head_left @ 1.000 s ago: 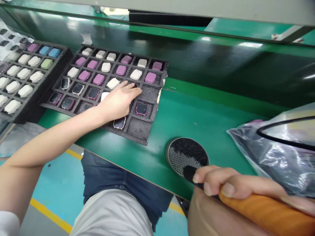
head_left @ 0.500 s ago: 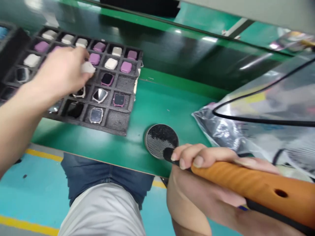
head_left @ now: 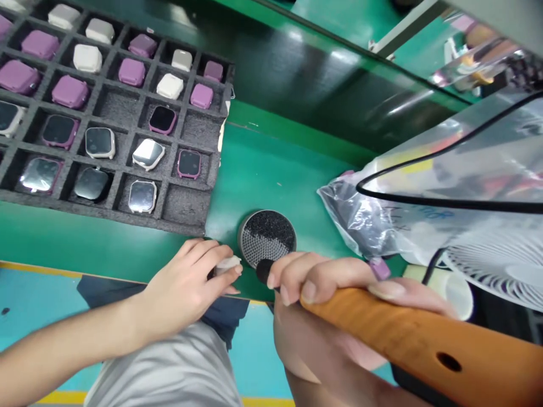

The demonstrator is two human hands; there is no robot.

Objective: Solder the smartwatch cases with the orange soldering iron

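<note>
My left hand is closed around a small whitish smartwatch, mostly hidden by the fingers, low over the bench front. Fingers of my right hand wrap an orange electric screwdriver with a black nose; its tip points left and its bit does not show. Just beyond the nose lies a round dish with a dimpled floor, partly filled with tiny black pieces that look like screws. To the left, a dark foam tray holds several purple and white watches, some face up with dark screens.
The green bench runs under everything, its front edge near my legs. On the right lies a clear plastic bag, crossed by a black cable. A white fan grille and a roll of tape are near my right hand.
My left hand has come from over the tray to the front of the dish, carrying the whitish watch. One tray pocket now shows bare. The view has shifted; my right hand still grips the screwdriver.
</note>
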